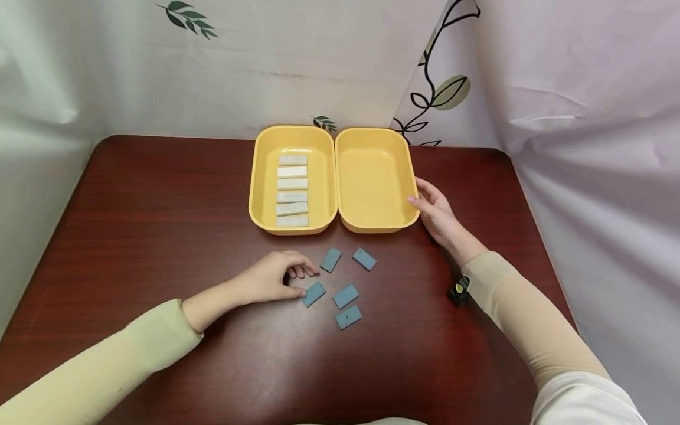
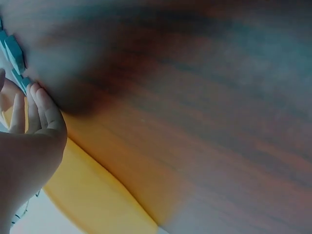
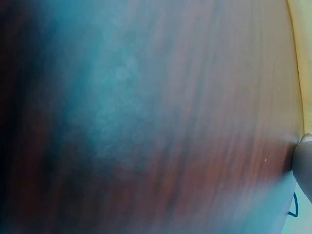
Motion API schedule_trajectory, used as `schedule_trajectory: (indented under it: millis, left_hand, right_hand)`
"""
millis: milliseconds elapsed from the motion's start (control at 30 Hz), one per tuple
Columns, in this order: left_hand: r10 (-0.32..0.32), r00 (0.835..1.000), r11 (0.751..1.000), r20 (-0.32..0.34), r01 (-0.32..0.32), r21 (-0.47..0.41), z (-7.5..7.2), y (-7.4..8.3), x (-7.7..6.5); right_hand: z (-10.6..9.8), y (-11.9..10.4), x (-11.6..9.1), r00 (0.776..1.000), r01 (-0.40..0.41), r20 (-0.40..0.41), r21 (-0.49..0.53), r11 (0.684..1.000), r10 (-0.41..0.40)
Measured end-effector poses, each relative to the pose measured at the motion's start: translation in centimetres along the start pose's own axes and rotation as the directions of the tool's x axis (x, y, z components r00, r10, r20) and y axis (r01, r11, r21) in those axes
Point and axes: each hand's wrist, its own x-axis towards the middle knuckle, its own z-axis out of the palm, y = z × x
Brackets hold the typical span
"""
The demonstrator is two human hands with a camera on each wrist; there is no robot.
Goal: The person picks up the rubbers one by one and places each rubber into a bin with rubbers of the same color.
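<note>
My left hand (image 1: 273, 277) is low over the table, its thumb tip at the edge of a blue-grey rectangular tile (image 1: 314, 294). Its loosely bent fingers reach toward a second blue-grey tile (image 1: 331, 260). In the left wrist view, fingers (image 2: 41, 105) overlap the blue tiles (image 2: 14, 53). My right hand (image 1: 441, 215) grips the right side of the right yellow tray (image 1: 377, 177), thumb over the rim and fingers along the outside wall. The right wrist view catches only a bit of that hand (image 3: 303, 163) beside the yellow wall (image 3: 303, 63).
Left of the right tray stands a matching yellow tray (image 1: 267, 200) holding a column of several whitish tiles (image 1: 292, 184). More blue-grey tiles (image 1: 347, 317) lie scattered on the dark red-brown table (image 1: 175, 206) in front. Patterned curtains (image 1: 340, 59) hang behind it.
</note>
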Motion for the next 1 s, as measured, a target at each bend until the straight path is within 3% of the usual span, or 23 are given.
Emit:
schedule_trajectory:
  millis: [200,633,1000]
  left_hand:
    - [0.035,0.999,0.997,0.033,-0.038,0.072,0.40,0.44,0.30]
    - [0.113,0.993,0.988,0.045,-0.117,0.104,0.91,0.47,0.24]
    - [0.206,0.967,0.958,0.150,-0.230,0.173,0.50,0.41,0.46]
  right_hand:
    - [-0.04,0.05,0.05,1.000,0.003,-0.002,0.012,1.000,-0.003]
    - [-0.05,0.08,0.06,1.000,0.004,-0.007,0.007,1.000,-0.004]
    - [0.03,0.03,0.13,1.000,-0.017,-0.013,-0.016,1.000,0.017]
